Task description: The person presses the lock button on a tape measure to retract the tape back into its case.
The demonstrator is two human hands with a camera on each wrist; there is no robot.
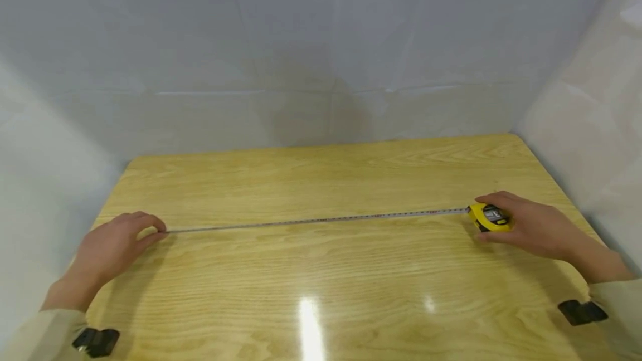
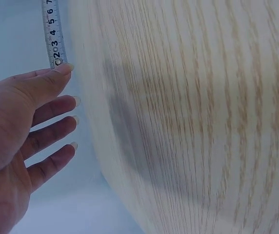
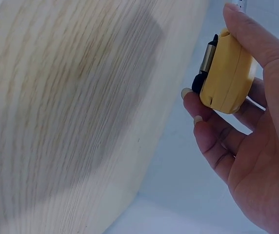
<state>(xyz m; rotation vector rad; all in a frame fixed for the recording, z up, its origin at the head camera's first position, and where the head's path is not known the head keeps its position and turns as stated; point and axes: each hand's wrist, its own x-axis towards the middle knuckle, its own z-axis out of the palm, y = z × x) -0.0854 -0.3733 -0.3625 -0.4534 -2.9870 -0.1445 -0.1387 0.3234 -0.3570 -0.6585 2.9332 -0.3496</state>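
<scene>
A yellow and black tape measure [image 1: 490, 217] is in my right hand [image 1: 539, 227], gripped between thumb and fingers toward the right side of the table. Its white blade [image 1: 321, 220] runs out almost straight across to the left. At the blade's far end my left hand [image 1: 112, 241] pinches the tip between thumb and forefinger. In the left wrist view, low numbers show on the blade [image 2: 53, 34] just past the thumb, while the other fingers [image 2: 54, 134] are held apart from it. The right wrist view shows the yellow case [image 3: 227, 73] with a metal clip on its side.
Beneath both hands lies a wood-grain table [image 1: 321, 183] with rounded back corners. Grey-white sheeting [image 1: 321, 43] stands behind it and along both sides. Each wrist wears a small black device [image 1: 96, 342] by a light sleeve [image 1: 47, 336].
</scene>
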